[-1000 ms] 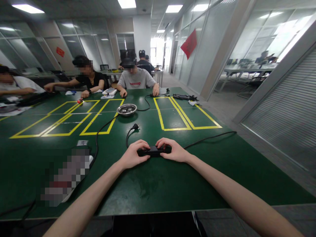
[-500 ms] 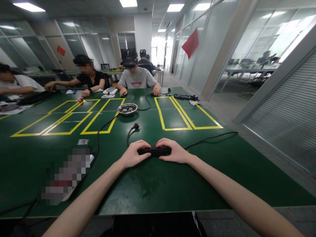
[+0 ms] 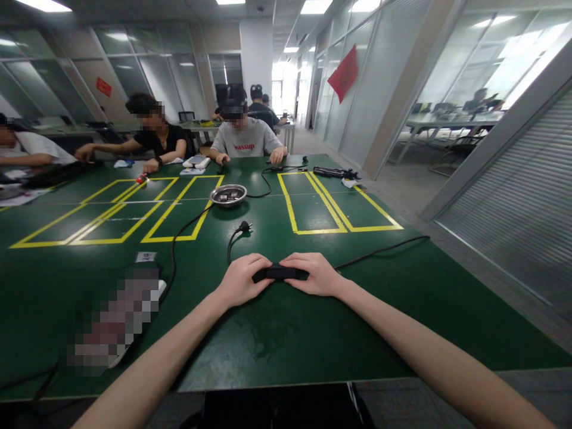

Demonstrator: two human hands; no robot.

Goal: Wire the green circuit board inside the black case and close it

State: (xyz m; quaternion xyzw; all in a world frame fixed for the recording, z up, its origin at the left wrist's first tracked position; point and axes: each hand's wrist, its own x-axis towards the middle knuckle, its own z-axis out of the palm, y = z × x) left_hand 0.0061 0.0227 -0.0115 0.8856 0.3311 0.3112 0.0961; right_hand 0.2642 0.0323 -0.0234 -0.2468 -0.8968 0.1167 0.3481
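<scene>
Black block (image 3: 281,272): fingertips (image 3: 288,258) over it have edged slightly closer together since the earlier frame.
Block's long axis: left to right between the hands, neither clearly nearer.
Left hand (image 3: 245,278): pinching its left end.
Right hand (image 3: 316,274): pinching its right end.
Plug (image 3: 244,227): on the green table (image 3: 313,345), beyond the left hand.

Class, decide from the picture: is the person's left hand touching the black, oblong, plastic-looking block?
Touching. The head view shows the left hand curled around the left end of the black, oblong, plastic-looking block, fingers over the top.
</scene>
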